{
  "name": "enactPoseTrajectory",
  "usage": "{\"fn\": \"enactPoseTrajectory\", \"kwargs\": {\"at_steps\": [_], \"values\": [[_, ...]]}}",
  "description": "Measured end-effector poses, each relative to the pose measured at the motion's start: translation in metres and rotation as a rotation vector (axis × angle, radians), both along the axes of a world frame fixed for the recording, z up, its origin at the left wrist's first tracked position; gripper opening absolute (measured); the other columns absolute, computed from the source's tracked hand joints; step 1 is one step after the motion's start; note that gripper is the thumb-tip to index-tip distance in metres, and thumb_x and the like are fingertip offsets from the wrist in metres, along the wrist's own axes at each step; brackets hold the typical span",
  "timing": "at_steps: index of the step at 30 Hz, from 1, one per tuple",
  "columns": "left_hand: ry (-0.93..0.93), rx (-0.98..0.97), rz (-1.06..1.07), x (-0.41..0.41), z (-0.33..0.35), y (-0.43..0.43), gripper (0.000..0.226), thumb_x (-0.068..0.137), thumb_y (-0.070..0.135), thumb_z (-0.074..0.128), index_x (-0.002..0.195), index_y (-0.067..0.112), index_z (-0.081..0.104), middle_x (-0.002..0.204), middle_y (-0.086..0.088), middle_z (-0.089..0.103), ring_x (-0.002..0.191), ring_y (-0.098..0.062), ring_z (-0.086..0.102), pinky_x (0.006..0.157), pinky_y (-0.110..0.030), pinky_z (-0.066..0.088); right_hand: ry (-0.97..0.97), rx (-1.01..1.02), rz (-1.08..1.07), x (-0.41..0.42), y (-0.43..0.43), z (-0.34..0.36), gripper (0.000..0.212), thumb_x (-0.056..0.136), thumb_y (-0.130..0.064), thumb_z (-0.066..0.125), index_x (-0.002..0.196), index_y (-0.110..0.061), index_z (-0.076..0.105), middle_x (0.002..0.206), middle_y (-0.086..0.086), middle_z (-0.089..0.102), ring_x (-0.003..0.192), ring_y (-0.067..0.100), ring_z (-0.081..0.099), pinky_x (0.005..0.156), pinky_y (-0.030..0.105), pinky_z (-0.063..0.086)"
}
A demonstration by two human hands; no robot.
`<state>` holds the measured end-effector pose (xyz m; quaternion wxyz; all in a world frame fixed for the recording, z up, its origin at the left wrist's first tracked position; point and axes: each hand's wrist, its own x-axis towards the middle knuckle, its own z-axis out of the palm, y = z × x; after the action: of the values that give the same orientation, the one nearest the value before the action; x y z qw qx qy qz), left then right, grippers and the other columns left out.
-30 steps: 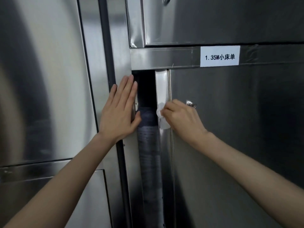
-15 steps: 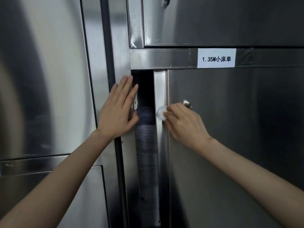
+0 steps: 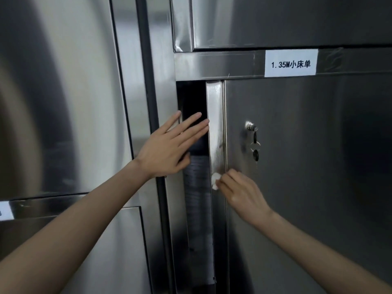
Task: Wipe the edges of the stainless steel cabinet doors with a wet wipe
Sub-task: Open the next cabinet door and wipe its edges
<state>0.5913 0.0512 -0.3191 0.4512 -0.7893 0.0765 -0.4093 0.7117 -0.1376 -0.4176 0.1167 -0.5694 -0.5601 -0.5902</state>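
Door edge (image 3: 216, 115) borders a dark gap (image 3: 192, 98); right hand (image 3: 241, 192) pinches the wet wipe (image 3: 215, 181) against it, left hand (image 3: 167, 149) (fingers straight) spans the gap

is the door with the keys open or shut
Open, ajar. A dark gap shows between the door edge and the frame, and the right hand holds the wipe on that exposed edge.

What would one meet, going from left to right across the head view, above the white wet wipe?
Flat, open left hand → shiny vertical stainless steel door edge → round silver lock with hanging keys → white rectangular paper label.
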Motion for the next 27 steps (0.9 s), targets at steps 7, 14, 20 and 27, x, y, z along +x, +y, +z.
{"fn": "enactPoseTrajectory", "kwargs": {"at_steps": [7,14,20,27], "values": [[0.008,0.026,0.010,0.003,-0.001,0.003,0.068,0.086,0.029,0.039,0.152,0.013,0.030,0.160,-0.002,0.025,0.149,-0.024,0.016,0.121,-0.051,0.010,0.310,0.208,0.213,0.000,0.016,0.036,0.024,0.091,-0.003,0.050,0.078,0.005,0.068,0.081,0.012,0.067,0.072,0.026,0.065,0.058,0.034,0.054],[-0.009,0.028,0.015,0.002,-0.001,0.001,0.068,0.086,0.028,0.040,0.152,0.014,0.029,0.159,-0.002,0.026,0.149,-0.024,0.017,0.121,-0.051,0.010,0.191,-0.039,0.202,0.005,0.003,-0.074,0.023,0.091,0.001,0.053,0.076,0.006,0.070,0.078,0.013,0.068,0.070,0.025,0.066,0.061,0.032,0.054],[-0.018,0.021,0.012,0.001,-0.001,-0.001,0.068,0.085,0.026,0.042,0.151,0.014,0.032,0.159,-0.002,0.027,0.148,-0.024,0.019,0.120,-0.051,0.012,0.170,0.087,0.192,0.009,0.005,-0.011,0.034,0.097,-0.003,0.042,0.080,0.003,0.070,0.082,0.011,0.068,0.070,0.026,0.063,0.059,0.028,0.043],[-0.005,-0.006,-0.035,0.001,-0.002,-0.001,0.065,0.087,0.026,0.040,0.150,0.014,0.035,0.158,-0.002,0.030,0.148,-0.024,0.021,0.121,-0.049,0.012,0.272,0.132,0.223,0.005,0.004,-0.046,0.013,0.087,0.005,0.059,0.085,0.005,0.072,0.087,0.012,0.070,0.074,0.027,0.065,0.062,0.033,0.055]]}}
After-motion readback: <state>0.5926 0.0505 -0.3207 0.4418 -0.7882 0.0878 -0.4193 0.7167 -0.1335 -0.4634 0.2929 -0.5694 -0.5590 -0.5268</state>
